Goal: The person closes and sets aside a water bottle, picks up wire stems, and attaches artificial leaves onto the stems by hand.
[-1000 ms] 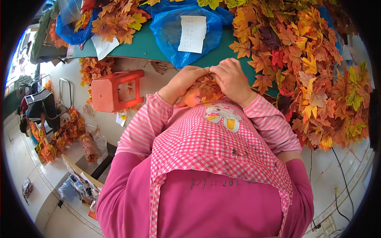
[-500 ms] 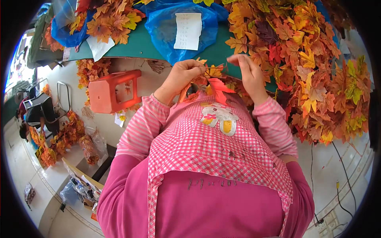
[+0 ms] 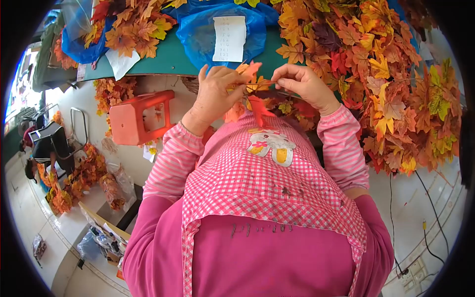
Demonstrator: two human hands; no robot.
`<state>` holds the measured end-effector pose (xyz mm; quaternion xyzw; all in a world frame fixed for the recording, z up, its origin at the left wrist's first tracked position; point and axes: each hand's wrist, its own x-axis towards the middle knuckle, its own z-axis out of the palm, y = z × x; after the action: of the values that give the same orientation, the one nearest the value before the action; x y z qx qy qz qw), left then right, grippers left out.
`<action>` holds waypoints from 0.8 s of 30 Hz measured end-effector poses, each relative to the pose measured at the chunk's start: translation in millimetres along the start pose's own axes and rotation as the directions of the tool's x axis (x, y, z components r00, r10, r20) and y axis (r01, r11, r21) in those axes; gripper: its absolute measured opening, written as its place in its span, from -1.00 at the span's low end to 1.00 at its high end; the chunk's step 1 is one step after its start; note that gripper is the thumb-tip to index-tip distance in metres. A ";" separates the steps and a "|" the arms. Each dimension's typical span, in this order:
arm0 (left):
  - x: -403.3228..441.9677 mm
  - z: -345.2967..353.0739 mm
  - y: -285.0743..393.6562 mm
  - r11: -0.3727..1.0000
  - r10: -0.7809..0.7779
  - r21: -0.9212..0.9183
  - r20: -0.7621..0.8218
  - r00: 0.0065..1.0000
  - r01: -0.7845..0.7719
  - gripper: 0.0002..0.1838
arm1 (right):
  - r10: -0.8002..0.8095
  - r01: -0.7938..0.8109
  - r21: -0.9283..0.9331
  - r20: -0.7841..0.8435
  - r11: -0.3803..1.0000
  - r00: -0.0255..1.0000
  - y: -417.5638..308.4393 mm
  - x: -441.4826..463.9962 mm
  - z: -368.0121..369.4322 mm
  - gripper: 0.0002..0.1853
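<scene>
Both my hands are raised over my lap at the table's near edge. My left hand point(image 3: 215, 94) is closed, thumb and forefinger pinching the stem of an artificial maple leaf spray, other fingers lifted. Orange-red leaves point(image 3: 259, 110) of the spray hang below the stem, and more stand up between my hands. My right hand point(image 3: 308, 85) pinches the thin brown stem point(image 3: 262, 83) at its other end, fingertips pressed together. The stem runs nearly level from one hand to the other. My fingers partly hide where each grip meets it.
A big heap of autumn leaf garlands point(image 3: 386, 99) covers the right side of the green table point(image 3: 163, 67). Blue plastic point(image 3: 195, 34) with a handwritten paper point(image 3: 229, 39) lies ahead. A red plastic stool point(image 3: 131, 121) stands on the left; cables point(image 3: 428, 213) run over the floor at right.
My right hand's fingers were stretched out and apart from the stem; now they are closed on it. My left hand has shifted slightly left and turned, still holding the spray.
</scene>
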<state>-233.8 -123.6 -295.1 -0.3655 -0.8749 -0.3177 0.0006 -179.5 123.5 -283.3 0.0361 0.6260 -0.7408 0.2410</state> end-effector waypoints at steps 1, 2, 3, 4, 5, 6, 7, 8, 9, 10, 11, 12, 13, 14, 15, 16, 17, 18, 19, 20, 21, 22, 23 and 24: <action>0.0 -0.2 0.5 0.997 -0.017 -0.069 0.054 0.998 0.021 -0.86 | -0.039 0.038 -0.037 -0.022 0.999 0.999 -0.6 -0.3 1.9 -0.87; 0.8 0.2 1.0 0.990 -0.028 -0.137 0.110 0.994 0.043 -0.85 | -0.044 0.040 -0.098 -0.033 0.994 0.998 -2.3 -1.6 3.7 -0.87; 3.4 1.5 2.2 0.976 -0.029 -0.207 0.166 0.986 0.064 -0.84 | -0.067 0.059 -0.158 -0.044 0.986 0.997 1.5 -0.1 5.8 -0.87; 5.7 2.6 6.9 0.935 -0.127 -0.300 0.221 0.967 0.191 -0.83 | -0.082 0.070 -0.177 -0.059 0.982 0.995 2.7 -0.7 8.7 -0.87; 6.4 3.0 14.4 0.869 -0.209 -0.384 0.288 0.934 0.313 -0.82 | -0.096 0.079 -0.199 -0.078 0.977 0.992 3.3 -2.6 11.4 -0.87; 8.2 4.6 20.5 0.781 -0.276 -0.453 0.367 0.888 0.430 -0.81 | -0.094 0.068 -0.236 -0.101 0.969 0.991 6.3 -3.1 12.6 -0.87; 10.2 6.9 22.4 0.763 -0.301 -0.438 0.408 0.862 0.474 -0.80 | -0.184 0.140 -0.296 -0.124 0.945 0.975 9.4 -4.5 16.0 -0.87; 11.0 9.1 21.5 0.745 -0.327 -0.419 0.449 0.832 0.519 -0.79 | -0.246 0.163 -0.405 -0.162 0.900 0.956 10.8 -6.5 19.0 -0.87; 10.6 11.8 19.6 0.726 -0.353 -0.394 0.489 0.798 0.563 -0.77 | -0.309 0.177 -0.508 -0.189 0.843 0.932 12.1 -8.0 21.9 -0.86; 5.8 20.3 14.7 0.703 -0.346 -0.447 0.464 0.815 0.553 -0.76 | -0.433 0.214 -0.672 -0.176 0.709 0.884 14.4 -8.4 24.8 -0.87; 4.2 24.4 10.2 0.771 -0.334 -0.361 0.473 0.816 0.525 -0.76 | -0.481 0.200 -0.774 -0.150 0.601 0.864 22.8 -8.1 26.7 -0.88; 3.6 27.3 6.1 0.829 -0.324 -0.271 0.480 0.815 0.489 -0.75 | -0.498 0.185 -0.786 -0.174 0.590 0.849 27.6 -9.3 33.7 -0.87; 5.8 29.8 6.1 0.878 -0.313 -0.180 0.486 0.816 0.443 -0.74 | -0.517 0.169 -0.799 -0.197 0.577 0.833 31.3 -10.8 40.9 -0.87; 14.9 23.0 16.0 0.833 -0.412 -0.079 0.571 0.710 0.547 -0.74 | -0.527 0.188 -0.816 -0.161 0.547 0.835 34.9 -11.8 42.7 -0.85; 16.2 27.5 16.6 0.751 -0.435 -0.208 0.558 0.706 0.627 -0.74 | -0.535 0.185 -0.799 -0.193 0.573 0.823 36.0 -11.9 44.3 -0.86; 13.7 33.8 10.6 0.646 -0.458 -0.331 0.553 0.696 0.688 -0.74 | -0.525 0.182 -0.769 -0.224 0.613 0.821 35.7 -12.1 42.6 -0.86; 10.1 41.4 3.0 0.522 -0.482 -0.442 0.553 0.680 0.729 -0.74 | -0.516 0.183 -0.736 -0.253 0.651 0.819 34.4 -12.6 40.4 -0.86; 5.8 51.1 -2.9 0.204 -0.474 -0.642 0.596 0.649 0.739 -0.75 | -0.437 0.152 -0.650 -0.301 0.744 0.848 32.2 -14.9 39.8 -0.87; 1.3 53.7 -10.3 0.089 -0.412 -0.701 0.620 0.667 0.707 -0.74 | -0.353 0.121 -0.552 -0.337 0.825 0.873 30.4 -16.4 40.0 -0.87; 5.2 50.2 -1.9 0.001 -0.446 -0.703 0.636 0.630 0.711 -0.75 | -0.419 0.175 -0.575 -0.325 0.799 0.848 35.6 -14.6 39.4 -0.87; 9.2 46.6 6.2 -0.087 -0.478 -0.702 0.652 0.589 0.707 -0.76 | -0.415 0.182 -0.567 -0.313 0.803 0.854 38.5 -15.1 39.0 -0.87; 9.3 47.9 7.6 -0.075 -0.487 -0.710 0.639 0.595 0.701 -0.77 | -0.410 0.189 -0.559 -0.300 0.807 0.862 39.7 -16.4 39.6 -0.87; 9.1 51.1 7.7 -0.064 -0.497 -0.718 0.625 0.602 0.693 -0.77 | -0.405 0.196 -0.552 -0.285 0.811 0.869 40.0 -17.2 39.9 -0.86; 9.6 53.9 8.1 -0.053 -0.506 -0.726 0.611 0.609 0.685 -0.77 | -0.418 0.221 -0.539 -0.276 0.813 0.866 42.4 -16.7 39.7 -0.85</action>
<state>-223.3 -83.2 -331.4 0.1061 -0.5732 -0.6970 -0.4175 -137.8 87.0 -307.5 0.0095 0.8243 -0.5659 -0.0150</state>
